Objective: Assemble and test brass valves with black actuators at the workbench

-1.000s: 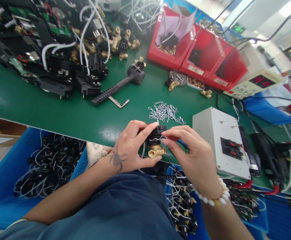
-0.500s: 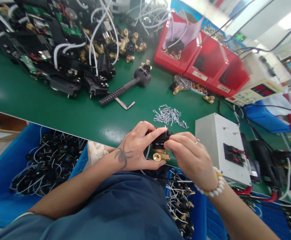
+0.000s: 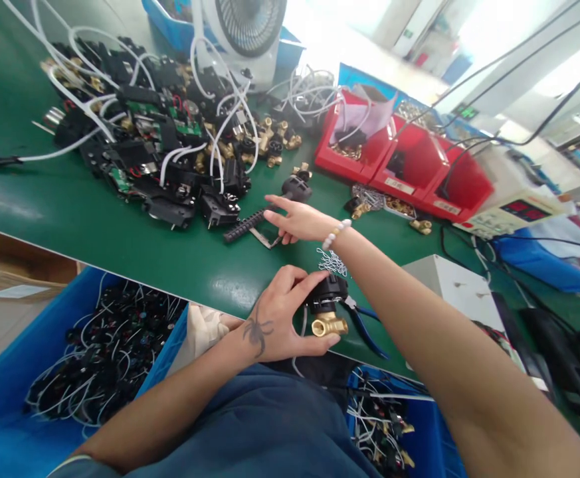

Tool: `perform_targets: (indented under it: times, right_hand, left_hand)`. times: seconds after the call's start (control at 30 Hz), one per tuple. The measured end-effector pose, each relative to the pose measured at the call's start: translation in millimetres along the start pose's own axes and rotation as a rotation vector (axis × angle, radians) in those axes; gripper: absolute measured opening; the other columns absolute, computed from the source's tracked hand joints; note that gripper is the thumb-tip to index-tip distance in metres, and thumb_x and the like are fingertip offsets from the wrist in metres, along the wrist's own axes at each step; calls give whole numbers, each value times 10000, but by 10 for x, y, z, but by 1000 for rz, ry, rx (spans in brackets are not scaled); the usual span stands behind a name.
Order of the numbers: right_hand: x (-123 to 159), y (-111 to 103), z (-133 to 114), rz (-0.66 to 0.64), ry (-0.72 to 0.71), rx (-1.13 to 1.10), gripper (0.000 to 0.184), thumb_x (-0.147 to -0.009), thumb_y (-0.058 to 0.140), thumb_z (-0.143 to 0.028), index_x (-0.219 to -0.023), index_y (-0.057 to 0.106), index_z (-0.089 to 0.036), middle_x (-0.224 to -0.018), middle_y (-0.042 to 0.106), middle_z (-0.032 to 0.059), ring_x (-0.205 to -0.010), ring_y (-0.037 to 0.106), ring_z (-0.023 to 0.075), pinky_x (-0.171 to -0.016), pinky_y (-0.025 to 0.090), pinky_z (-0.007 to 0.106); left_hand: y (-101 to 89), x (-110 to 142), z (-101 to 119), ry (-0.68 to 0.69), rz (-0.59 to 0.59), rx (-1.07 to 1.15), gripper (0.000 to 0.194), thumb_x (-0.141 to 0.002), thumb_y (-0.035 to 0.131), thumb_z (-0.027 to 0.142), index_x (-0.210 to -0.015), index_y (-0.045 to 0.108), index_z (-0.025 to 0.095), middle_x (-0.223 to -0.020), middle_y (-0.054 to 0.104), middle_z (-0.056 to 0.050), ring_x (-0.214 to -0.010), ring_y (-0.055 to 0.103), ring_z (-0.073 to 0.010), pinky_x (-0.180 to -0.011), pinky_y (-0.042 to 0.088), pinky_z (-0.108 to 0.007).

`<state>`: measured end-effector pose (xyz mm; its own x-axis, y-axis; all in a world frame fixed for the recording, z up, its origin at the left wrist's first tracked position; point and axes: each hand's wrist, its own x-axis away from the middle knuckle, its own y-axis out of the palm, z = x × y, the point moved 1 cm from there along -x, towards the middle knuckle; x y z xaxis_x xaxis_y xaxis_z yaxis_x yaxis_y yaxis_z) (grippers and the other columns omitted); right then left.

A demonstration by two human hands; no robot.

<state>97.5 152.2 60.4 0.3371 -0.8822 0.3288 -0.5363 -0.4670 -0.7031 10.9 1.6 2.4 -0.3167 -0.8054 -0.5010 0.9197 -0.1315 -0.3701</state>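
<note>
My left hand (image 3: 290, 318) is closed around a black valve actuator (image 3: 328, 292) with a brass valve body (image 3: 330, 325) under it, at the table's near edge. The thumb lies along the brass, the fingers on the black housing. My right hand (image 3: 294, 220) reaches out over a black mallet (image 3: 247, 224). Its forefinger is stretched out and the fingers are apart, close to the mallet's ribbed handle and a small metal L-shaped tool (image 3: 262, 238). Whether they touch either one, I cannot tell. A pair of blue-handled pliers (image 3: 369, 330) lies right of the valve.
A pile of wire clips (image 3: 333, 264) is partly under my right forearm. Actuators with white cables (image 3: 160, 153) crowd the table's left. Red bins (image 3: 369, 169) and a power supply (image 3: 513, 211) stand behind. A grey box (image 3: 434, 272) is at right. Blue crates (image 3: 167, 352) sit below the edge.
My right hand has left the valve and moved forward and left to the mallet. The pliers have come into sight. My left hand keeps its hold; the view has shifted.
</note>
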Motion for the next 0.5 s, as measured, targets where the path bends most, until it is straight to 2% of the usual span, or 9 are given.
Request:
perform_targets:
  times: [0.1,0.13,0.2,0.3,0.37,0.4,0.43,0.47,0.5]
  right_hand:
    - [-177,2,-52,82,27,-28,277,-964,565,-361,-1064,669,-124,-564,556,-13,-461,519,96,-497,447,218]
    - [-158,-40,-77,124,37,-47,249,-972,546,-332,-1013,662,-116,-590,562,-6,-476,515,86,-504,448,208]
    - [-17,-160,-117,194,63,-104,232,-993,474,-264,-1078,619,-104,-683,595,10,-535,545,73,-551,479,192]
    - [400,-353,-98,350,61,-315,337,-961,497,-215,-1281,493,-110,-799,630,20,-634,607,81,-643,531,206]
    - [780,-443,-26,528,-74,-399,441,-890,607,-209,-1309,478,-168,-793,608,-4,-652,603,92,-642,523,217]
    - [993,-468,24,598,-165,-408,409,-875,629,-226,-1266,515,-191,-769,577,-15,-628,574,91,-615,505,220]
    - [1212,-476,83,603,-211,-442,323,-893,618,-285,-1199,558,-202,-740,540,-21,-574,522,88,-555,472,231]
    - [1435,-470,150,558,-177,-469,260,-944,550,-383,-1135,591,-210,-701,496,-27,-513,449,86,-496,428,245]
    - [1657,-454,216,468,-109,-465,324,-983,464,-478,-1095,608,-210,-642,459,-32,-473,395,92,-456,389,260]
  left_hand:
    - [-5,-1,-8,-17,-1,20,728,-730,731,430,-1374,494,187,-1097,529,-82,-1013,563,-228,-916,545,-385]
    - [-6,0,-11,-18,-1,25,728,-732,730,431,-1376,491,189,-1099,529,-81,-1016,564,-228,-917,544,-386]
    - [-7,4,-15,-9,2,30,729,-738,728,435,-1380,485,189,-1099,531,-81,-1014,562,-226,-912,544,-387]
    - [-6,11,-21,7,18,30,728,-750,723,440,-1386,480,181,-1100,530,-84,-1010,556,-222,-897,546,-381]
    - [-4,17,-23,16,31,27,728,-753,719,437,-1389,476,179,-1110,527,-89,-1011,554,-222,-885,547,-378]
    - [-3,20,-23,23,37,23,729,-753,717,435,-1390,475,177,-1113,526,-91,-1011,553,-223,-877,549,-377]
    - [-1,23,-22,31,42,18,728,-752,716,432,-1389,476,174,-1113,527,-92,-1007,552,-224,-867,550,-375]
    - [0,26,-20,36,44,12,726,-750,716,429,-1386,478,171,-1111,529,-93,-1002,551,-224,-857,552,-374]
    - [3,28,-19,40,44,5,723,-748,716,427,-1382,481,172,-1106,531,-91,-995,551,-224,-846,552,-373]
